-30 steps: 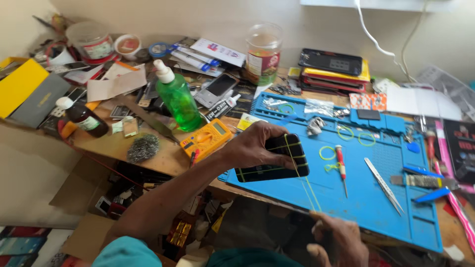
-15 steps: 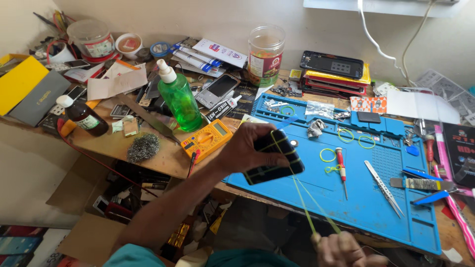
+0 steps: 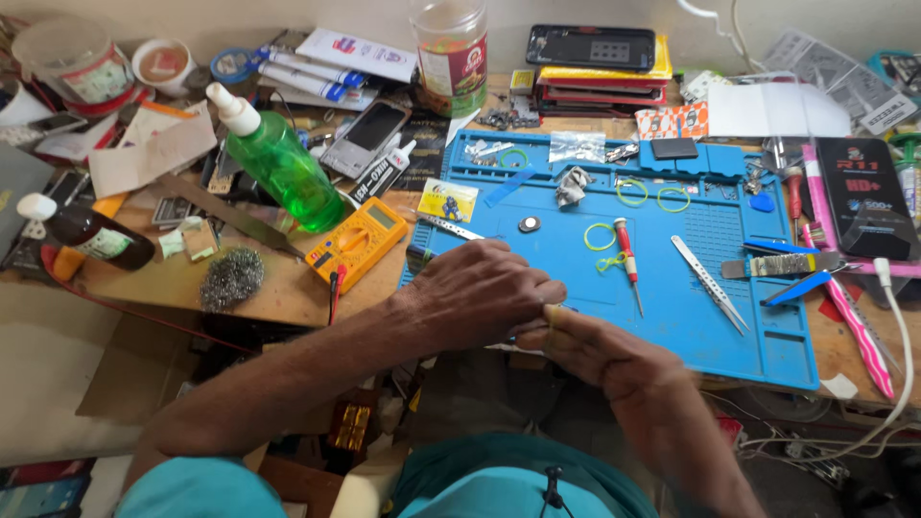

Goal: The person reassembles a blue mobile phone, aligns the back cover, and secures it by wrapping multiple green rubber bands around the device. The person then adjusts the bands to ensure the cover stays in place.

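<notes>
My left hand (image 3: 480, 293) lies knuckles up over the front left part of the blue work mat (image 3: 710, 317), fingers curled down. The dark phone it held a moment ago is hidden under it. My right hand (image 3: 600, 355) comes in from below and presses its fingertips against the left hand's fingers. A yellow-green rubber band (image 3: 553, 313) shows at my right thumb where the two hands meet.
On the mat lie loose green rubber bands (image 3: 601, 236), a red screwdriver (image 3: 625, 251) and tweezers (image 3: 708, 283). A yellow multimeter (image 3: 357, 242), green spray bottle (image 3: 278, 163) and steel wool (image 3: 231, 278) sit to the left. A jar (image 3: 449, 48) and stacked phones (image 3: 600, 58) stand at the back.
My left hand turned palm down over the phone and slid toward the mat's front edge. My right hand rose from below the table and met it, so the stretched band is now short.
</notes>
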